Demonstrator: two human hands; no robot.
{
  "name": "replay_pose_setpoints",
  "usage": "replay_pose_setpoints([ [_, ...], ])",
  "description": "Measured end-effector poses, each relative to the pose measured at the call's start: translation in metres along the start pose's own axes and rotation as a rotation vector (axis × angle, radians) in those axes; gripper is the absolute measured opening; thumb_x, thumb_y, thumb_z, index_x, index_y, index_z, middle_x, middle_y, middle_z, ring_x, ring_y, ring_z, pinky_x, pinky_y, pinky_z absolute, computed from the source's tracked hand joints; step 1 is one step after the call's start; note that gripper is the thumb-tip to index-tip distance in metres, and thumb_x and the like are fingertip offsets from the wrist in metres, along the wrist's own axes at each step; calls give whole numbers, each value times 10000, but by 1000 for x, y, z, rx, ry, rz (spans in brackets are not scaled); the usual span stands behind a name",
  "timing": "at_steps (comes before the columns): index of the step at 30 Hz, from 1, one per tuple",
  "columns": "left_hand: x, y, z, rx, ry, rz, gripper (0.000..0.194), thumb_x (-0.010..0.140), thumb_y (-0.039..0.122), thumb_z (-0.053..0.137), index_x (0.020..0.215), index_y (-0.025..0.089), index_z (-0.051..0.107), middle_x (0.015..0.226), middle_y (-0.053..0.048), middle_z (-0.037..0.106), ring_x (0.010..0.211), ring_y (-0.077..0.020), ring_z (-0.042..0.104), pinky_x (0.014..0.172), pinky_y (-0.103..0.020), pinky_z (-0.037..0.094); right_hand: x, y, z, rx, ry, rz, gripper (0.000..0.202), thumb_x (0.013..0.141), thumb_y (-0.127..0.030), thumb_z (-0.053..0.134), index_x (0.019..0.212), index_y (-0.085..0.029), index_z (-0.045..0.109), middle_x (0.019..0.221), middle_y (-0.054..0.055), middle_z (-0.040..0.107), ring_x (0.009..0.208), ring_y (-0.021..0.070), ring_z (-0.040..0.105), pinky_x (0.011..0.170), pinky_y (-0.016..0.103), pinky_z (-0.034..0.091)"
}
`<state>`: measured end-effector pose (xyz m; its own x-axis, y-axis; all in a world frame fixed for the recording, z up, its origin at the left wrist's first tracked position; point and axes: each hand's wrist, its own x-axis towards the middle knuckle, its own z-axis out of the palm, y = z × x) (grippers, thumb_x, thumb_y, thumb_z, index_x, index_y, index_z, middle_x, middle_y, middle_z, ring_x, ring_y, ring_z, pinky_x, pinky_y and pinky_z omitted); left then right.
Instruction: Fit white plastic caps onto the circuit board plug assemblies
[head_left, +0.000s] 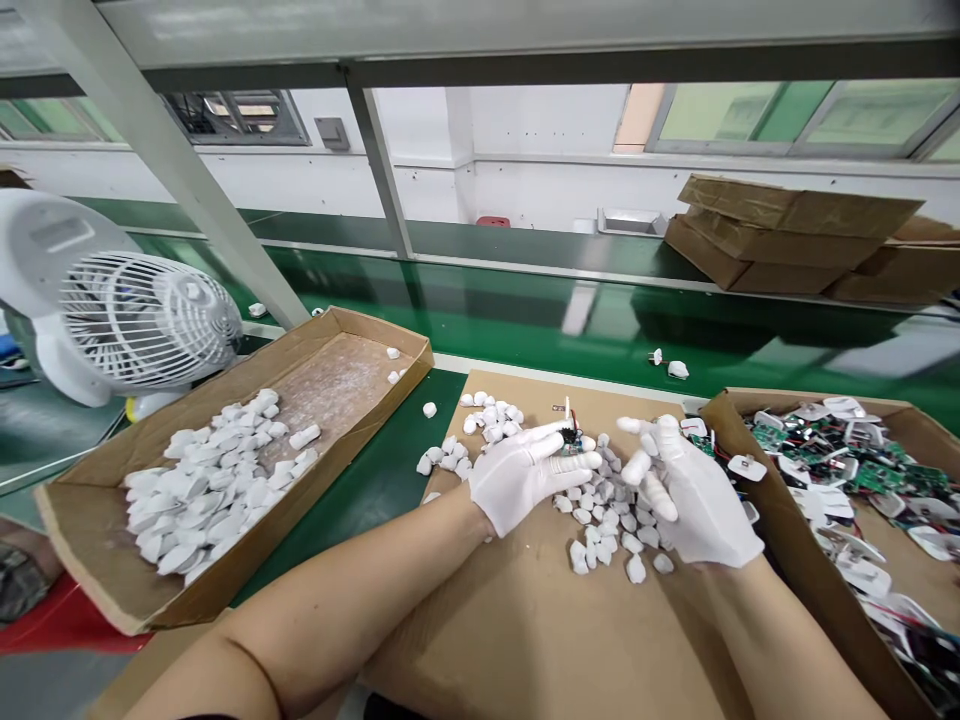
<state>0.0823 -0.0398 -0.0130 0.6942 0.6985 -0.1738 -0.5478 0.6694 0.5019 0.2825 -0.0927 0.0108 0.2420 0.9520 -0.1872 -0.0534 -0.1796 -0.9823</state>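
My left hand (pixel 525 475), in a white glove, reaches over the cardboard sheet (pixel 517 630) with its fingers around a small circuit board (pixel 572 438). The board has thin wires and a white part standing up from it; the fingers partly hide it. To its right, my right hand (pixel 697 495), also gloved in white, hovers with fingers bent and apart, nothing visible between them. Beneath and between both hands lies a loose heap of small white plastic pieces (pixel 600 520). Another cluster of white pieces (pixel 495 415) sits just beyond my left hand.
On the left, a cardboard tray (pixel 360 400) holds many white pieces. A box (pixel 787 540) of circuit boards with white covers and wires stands at the right. A white fan (pixel 142 310) is at far left. Flattened cartons (pixel 795 230) lie on the back shelf, past a metal post (pixel 382 170).
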Motion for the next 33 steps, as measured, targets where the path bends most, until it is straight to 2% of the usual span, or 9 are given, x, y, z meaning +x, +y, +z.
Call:
replay_pose_setpoints([
  [5, -2, 1, 10, 108, 72, -1, 340, 891, 243, 632, 1221, 162, 622, 1190, -130, 644, 1091, -298, 656, 1055, -506, 426, -4, -10, 1, -189, -27, -101, 466, 874, -540, 622, 1263, -285, 644, 1008, 46, 711, 892, 190, 632, 753, 271, 510],
  [7, -2, 1, 13, 115, 76, -8, 340, 901, 241, 617, 1230, 157, 617, 1187, -136, 647, 1085, -293, 658, 1054, -505, 426, -7, -14, 3, -156, -64, -101, 467, 887, -505, 621, 1311, -309, 601, 1147, 47, 694, 889, 173, 645, 795, 273, 526],
  [12, -3, -4, 14, 197, 29, -38, 325, 913, 287, 608, 1207, 149, 629, 1141, -149, 660, 1077, -291, 659, 1042, -499, 426, -22, -15, 18, -63, -114, 8, 569, 820, -528, 688, 1295, -236, 576, 567, -27, 641, 305, 87, 400, 299, 229, 412],
  [15, -3, -13, 12, 233, -5, -60, 277, 888, 269, 641, 1124, 125, 658, 1033, -148, 675, 1008, -300, 680, 987, -509, 457, -25, -14, 27, -108, -79, 101, 600, 818, -599, 639, 1282, -222, 587, 372, -82, 451, 265, 143, 413, 210, 228, 339],
  [18, -3, -18, 12, 227, 16, -84, 285, 866, 261, 667, 1111, 115, 661, 961, -146, 682, 932, -292, 697, 935, -499, 479, -21, -13, 29, -157, 17, 119, 581, 835, -603, 610, 1280, -230, 596, 405, -60, 497, 282, 146, 435, 208, 219, 315],
  [20, -4, -16, 15, 222, 13, -85, 309, 872, 265, 659, 1146, 121, 655, 981, -143, 678, 936, -279, 692, 928, -475, 481, -19, -12, 27, -185, 58, 17, 502, 846, -560, 625, 1235, -244, 645, 572, 1, 641, 388, 159, 539, 294, 255, 438],
  [22, -5, -11, 19, 226, 9, -77, 342, 886, 279, 642, 1198, 140, 641, 1010, -134, 671, 957, -260, 682, 930, -441, 478, -20, -10, 24, -210, 106, -201, 366, 845, -494, 663, 1128, -270, 720, 931, 61, 734, 710, 205, 683, 593, 319, 600],
  [25, -7, -6, 24, 252, 9, -72, 337, 889, 308, 640, 1187, 151, 652, 1045, -127, 663, 935, -218, 669, 922, -394, 478, -24, -7, 24, -264, 113, -418, 218, 846, -432, 686, 992, -298, 775, 1203, 36, 679, 1119, 250, 617, 982, 363, 513],
  [33, 2, -18, 21, 310, 92, -65, 249, 757, 303, 779, 910, 130, 687, 917, -88, 649, 863, -208, 668, 853, -363, 515, -23, 7, 33, -448, 209, -454, 172, 859, -374, 678, 982, -321, 785, 1030, 27, 717, 980, 246, 654, 904, 393, 518],
])
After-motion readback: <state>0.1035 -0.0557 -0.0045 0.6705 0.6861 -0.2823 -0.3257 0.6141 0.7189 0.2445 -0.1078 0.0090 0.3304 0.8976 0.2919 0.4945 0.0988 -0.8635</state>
